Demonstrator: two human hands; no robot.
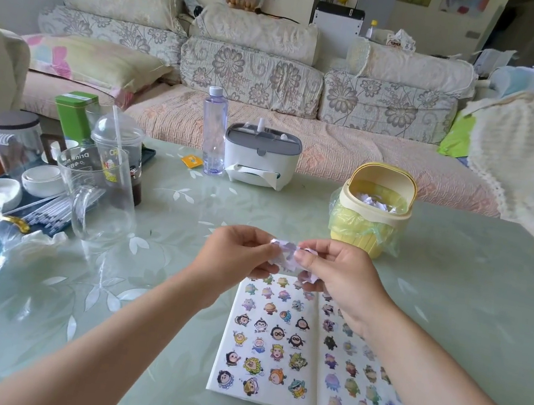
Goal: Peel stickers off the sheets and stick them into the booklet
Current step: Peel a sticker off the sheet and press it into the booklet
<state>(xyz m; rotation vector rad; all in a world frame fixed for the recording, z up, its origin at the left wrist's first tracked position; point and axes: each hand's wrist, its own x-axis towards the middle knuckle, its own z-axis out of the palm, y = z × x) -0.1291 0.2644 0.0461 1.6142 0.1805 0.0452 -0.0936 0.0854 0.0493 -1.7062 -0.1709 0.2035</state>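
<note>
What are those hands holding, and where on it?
A small crumpled pale-purple sticker sheet: the left hand pinches its left edge, the right hand its right edge, above the open booklet.

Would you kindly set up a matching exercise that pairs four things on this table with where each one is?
Things:
1. booklet
2. mini bin
3. clear bottle
4. crumpled sticker sheet

Places:
A. pinched between the left hand and the right hand
B. standing next to the tissue box
C. lying open on the table, nearest the person
D. just beyond the hands, with paper scraps inside

Pairs: 1-C, 2-D, 3-B, 4-A
</note>
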